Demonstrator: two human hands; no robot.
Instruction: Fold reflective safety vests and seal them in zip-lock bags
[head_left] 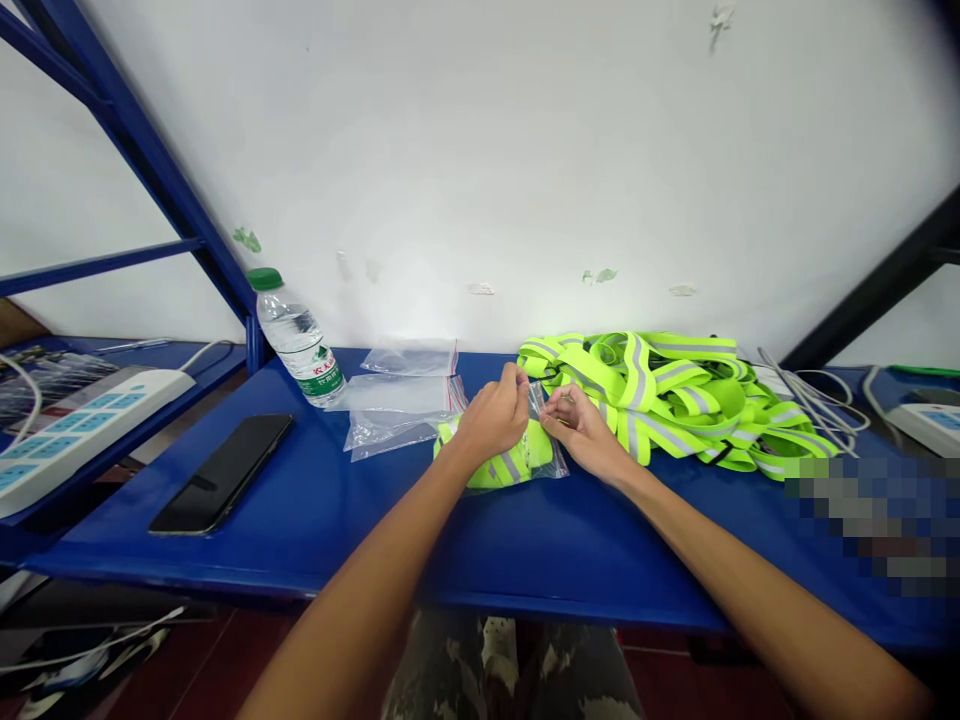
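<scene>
We pinched the top edge of the clear plastic bag (546, 405) narrowly between our left hand (491, 415) and right hand (581, 432), its folded hi-vis band (517, 462) lying crosswise below, nearer the left, just beside the heap of reflective straps (660, 400).

Phone (221, 473) left of plastic bags (397, 395); reflective strap pile (675, 395) right, all on shelf (480, 565).

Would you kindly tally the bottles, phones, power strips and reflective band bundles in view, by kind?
Bottle: 1
Phone: 1
Power strips: 2
Reflective bundles: 2
Total: 6
</scene>
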